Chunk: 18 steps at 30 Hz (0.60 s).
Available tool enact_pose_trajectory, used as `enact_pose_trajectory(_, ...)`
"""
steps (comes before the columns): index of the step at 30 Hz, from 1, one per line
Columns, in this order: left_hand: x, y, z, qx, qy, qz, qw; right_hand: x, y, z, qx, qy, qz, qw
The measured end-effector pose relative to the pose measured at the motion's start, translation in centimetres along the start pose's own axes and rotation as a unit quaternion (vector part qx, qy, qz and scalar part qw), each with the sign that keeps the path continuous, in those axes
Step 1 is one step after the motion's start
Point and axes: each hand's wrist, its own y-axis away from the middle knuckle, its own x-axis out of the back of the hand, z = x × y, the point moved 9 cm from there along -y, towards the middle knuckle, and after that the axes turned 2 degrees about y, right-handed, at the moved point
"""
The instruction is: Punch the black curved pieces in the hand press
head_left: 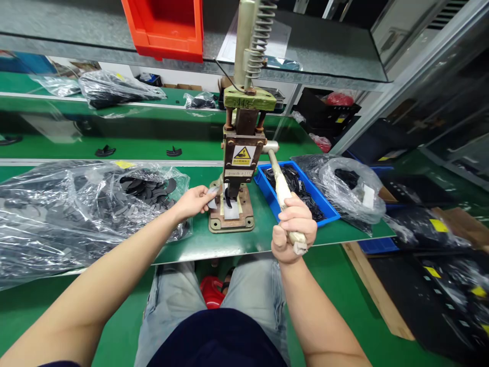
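Note:
A hand-lever press (241, 153) stands on the green bench (214, 244) in front of me. My right hand (293, 228) is wrapped round the press's wrapped lever handle (281, 187), pulled down toward me. My left hand (195, 201) pinches a small flat grey piece (212, 196) at the left side of the press base, beside the punch. A dark curved part (228, 196) lies on the press bed under the ram.
A large clear bag of dark flat parts (76, 204) lies left of the press. A blue tray of black parts (301, 191) and another clear bag (349, 188) sit to the right. A red bin (166, 28) rests on the shelf above. Boxes crowd the floor at right.

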Motion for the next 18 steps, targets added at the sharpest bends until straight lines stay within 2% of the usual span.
enact_pose_trajectory(3,-1.9,0.1,0.7,0.012,0.035,-0.015,0.999,0.0,-0.1,0.0,-0.001,-0.003,-0.002,1.000)
enact_pose_trajectory(6,-2.9,-0.2,0.5,0.026,0.059,-0.021,0.998,0.0,-0.2,-0.1,0.002,-0.009,-0.006,1.000)
enact_pose_trajectory(18,-3.2,-1.9,0.4,0.066,0.054,-0.071,0.994,0.1,-0.1,0.1,-0.009,-0.015,0.010,1.000)
